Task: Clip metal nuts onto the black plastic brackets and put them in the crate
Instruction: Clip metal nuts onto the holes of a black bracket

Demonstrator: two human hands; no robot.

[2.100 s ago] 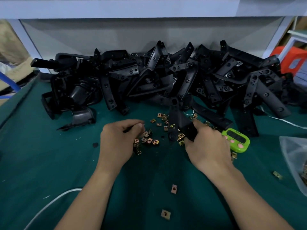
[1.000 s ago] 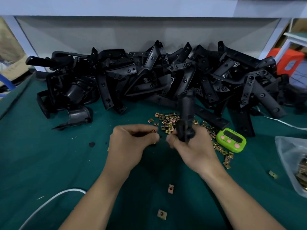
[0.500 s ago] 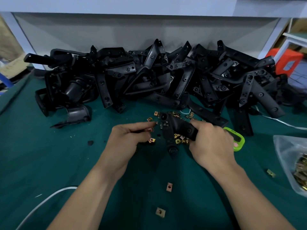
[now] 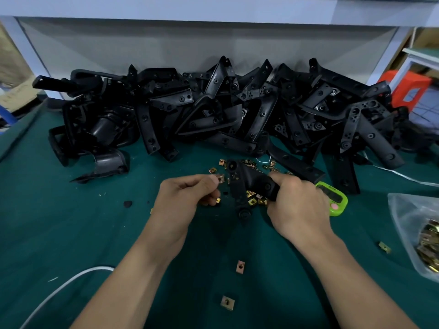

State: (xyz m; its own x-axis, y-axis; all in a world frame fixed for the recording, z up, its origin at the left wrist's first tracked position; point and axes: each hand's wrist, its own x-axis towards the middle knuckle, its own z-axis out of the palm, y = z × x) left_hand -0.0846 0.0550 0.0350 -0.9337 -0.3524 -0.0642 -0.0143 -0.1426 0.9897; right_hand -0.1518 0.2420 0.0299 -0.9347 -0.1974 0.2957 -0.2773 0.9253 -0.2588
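Observation:
My right hand [image 4: 297,205] grips a black plastic bracket [image 4: 244,184] by one arm, just above the green mat. My left hand [image 4: 187,198] pinches a brass metal nut [image 4: 221,178] between thumb and forefinger, right beside the bracket's upper end. A second nut [image 4: 217,200] shows under the left hand's curled fingers. Loose nuts [image 4: 255,200] lie scattered on the mat under and behind the bracket. A big heap of black brackets [image 4: 237,115] fills the back of the table. No crate is in view.
A green timer [image 4: 335,200] lies partly behind my right hand. A clear bag of nuts [image 4: 425,236] sits at the right edge. Single nuts lie nearer me [image 4: 240,267] [image 4: 227,303] [image 4: 384,247]. A white cable [image 4: 66,286] curves at lower left. An orange stool [image 4: 411,89] stands far right.
My right hand has tipped the bracket from upright to lying low over the nuts. My left hand picked a nut from the scatter and brought it to the bracket's upper end.

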